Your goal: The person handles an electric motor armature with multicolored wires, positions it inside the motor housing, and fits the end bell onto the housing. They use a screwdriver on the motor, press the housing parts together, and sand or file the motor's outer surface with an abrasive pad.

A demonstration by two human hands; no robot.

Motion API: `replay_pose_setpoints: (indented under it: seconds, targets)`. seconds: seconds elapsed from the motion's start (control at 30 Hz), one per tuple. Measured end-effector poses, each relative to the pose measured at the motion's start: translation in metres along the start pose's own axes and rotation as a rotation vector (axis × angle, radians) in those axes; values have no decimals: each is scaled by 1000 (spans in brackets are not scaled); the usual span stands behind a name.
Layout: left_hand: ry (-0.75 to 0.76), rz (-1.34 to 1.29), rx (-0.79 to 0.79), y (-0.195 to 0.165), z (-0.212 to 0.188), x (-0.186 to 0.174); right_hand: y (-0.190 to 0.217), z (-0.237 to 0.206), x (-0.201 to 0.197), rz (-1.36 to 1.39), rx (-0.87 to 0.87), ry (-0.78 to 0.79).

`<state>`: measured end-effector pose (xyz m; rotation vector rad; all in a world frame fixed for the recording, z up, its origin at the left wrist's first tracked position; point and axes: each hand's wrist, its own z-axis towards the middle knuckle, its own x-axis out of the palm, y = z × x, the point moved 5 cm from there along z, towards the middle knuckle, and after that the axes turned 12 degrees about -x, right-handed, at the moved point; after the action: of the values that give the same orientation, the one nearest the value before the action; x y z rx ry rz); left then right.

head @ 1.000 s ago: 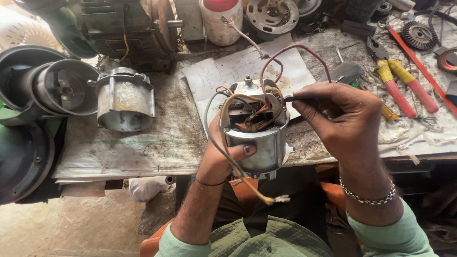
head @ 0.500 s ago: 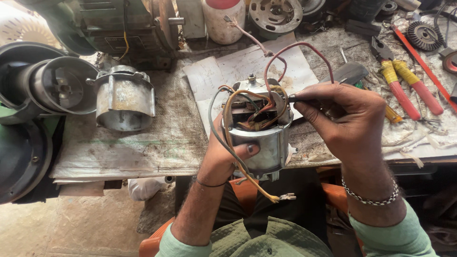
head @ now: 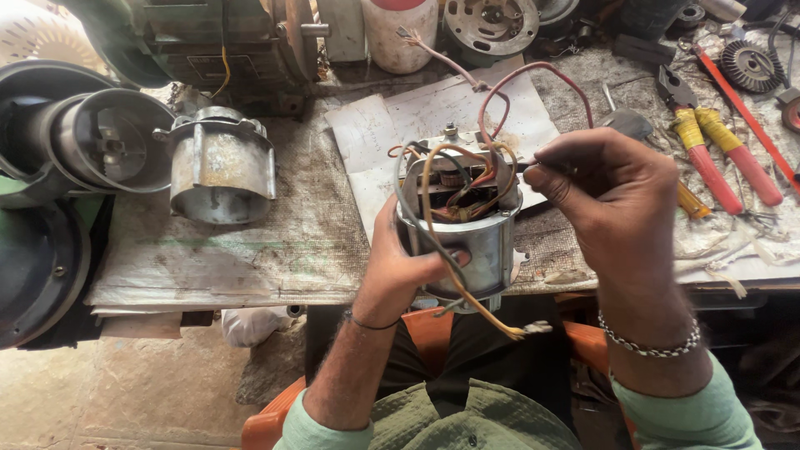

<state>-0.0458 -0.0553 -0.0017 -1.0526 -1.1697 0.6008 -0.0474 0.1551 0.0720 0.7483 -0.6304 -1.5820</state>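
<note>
Closest to the camera, the left hand (head: 400, 275) has its grip wrapped around the motor stator housing (head: 471, 237), a silvery metal cylinder held up over the lap at the near edge of the surface (head: 250, 258). Only the thumb shows on the front; the rest of the fingers are hidden behind it. At about 3 o'clock from the housing, the right hand (head: 617, 200) is pinched shut on something thin and dark poking into the top of the windings. It's mostly buried in the fist, so I can't say what tool it is. Loose wires (head: 450, 275) loop out of the top and dangle past the bottom, orange and grey ones, ends bare.

Further out, at 9 o'clock, a metal end housing (head: 221, 167) sits open-side down-ish on the surface. At 2 o'clock lie pliers with red and yellow handles (head: 717, 158). A sheet of paper (head: 383, 133) lies under the work, partly covered. The far clutter at 12 o'clock is cut off by the frame.
</note>
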Motion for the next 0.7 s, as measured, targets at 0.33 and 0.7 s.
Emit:
replay_pose_setpoints:
  seconds: [0.33, 0.7]
  targets:
    - [-3, 28, 37, 1, 2, 0, 9, 2, -2, -102, 119, 3]
    - [52, -3, 47, -1, 5, 3, 0, 0, 10, -29, 56, -24]
